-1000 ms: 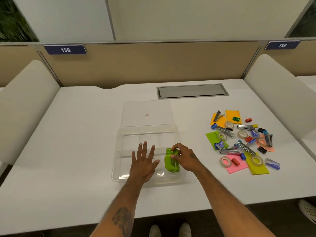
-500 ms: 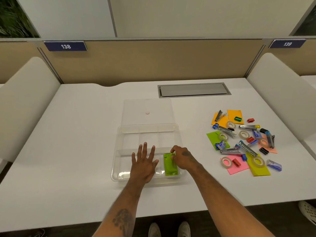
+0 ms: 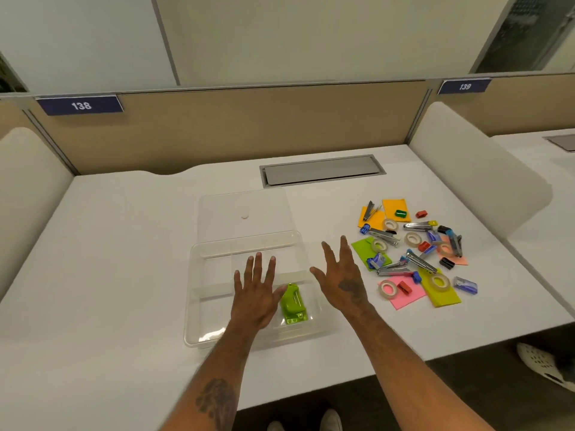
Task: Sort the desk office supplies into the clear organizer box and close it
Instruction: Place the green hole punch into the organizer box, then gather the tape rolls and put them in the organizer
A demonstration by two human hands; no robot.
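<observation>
The clear organizer box (image 3: 199,306) sits open on the white desk in front of me, its flat clear lid (image 3: 244,209) lying just behind it. A green stapler (image 3: 294,303) lies inside the box's front right compartment. My left hand (image 3: 255,290) rests flat over the box's front middle, fingers spread, empty. To the right of the box's right wall hovers my right hand (image 3: 340,275), open and holding nothing. A pile of office supplies (image 3: 413,253) lies to the right: tape rolls, metal staplers, sticky notes, small sharpeners and staple boxes.
A grey cable hatch (image 3: 322,171) is set into the desk behind the box. Padded dividers (image 3: 473,172) rise at both sides and a beige partition at the back. The desk's front edge is close below the box. Shoes show on the floor.
My right hand let go of the green stapler, which now lies in the box, and moved right and up out of the box. The left hand stayed put.
</observation>
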